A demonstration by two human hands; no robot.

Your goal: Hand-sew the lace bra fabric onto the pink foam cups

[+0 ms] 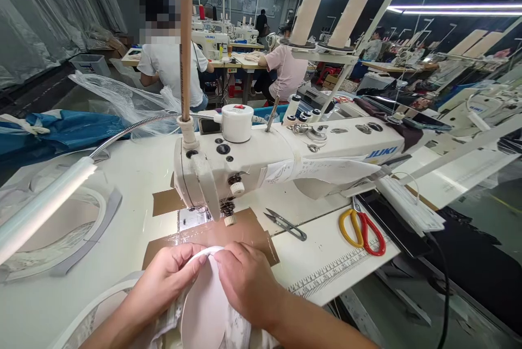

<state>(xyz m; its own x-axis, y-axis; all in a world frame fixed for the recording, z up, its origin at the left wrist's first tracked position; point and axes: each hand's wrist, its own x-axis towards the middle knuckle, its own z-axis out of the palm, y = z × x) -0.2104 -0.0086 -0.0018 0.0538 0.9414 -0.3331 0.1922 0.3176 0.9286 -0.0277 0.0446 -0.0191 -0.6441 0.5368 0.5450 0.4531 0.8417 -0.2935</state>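
White edging (210, 251), apparently one strip, is pinched by two hands (247, 279).

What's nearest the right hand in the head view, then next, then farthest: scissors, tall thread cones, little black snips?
1. Little black snips: ahead, right of the right hand.
2. Scissors: farther right.
3. Tall thread cones: high up, past the sewing machine.

Sewing machine (281, 145) on worktop (132, 224); left hand (171, 270) and right hand (248, 284) before it, fabric piece (206, 305) between. Snips (286, 224) beyond right hand, scissors (371, 235) farther right, ruler markings (326, 273) nearer — lamp (47, 207) over second fabric piece (84, 256), left. Behind machine — seated people (287, 74).
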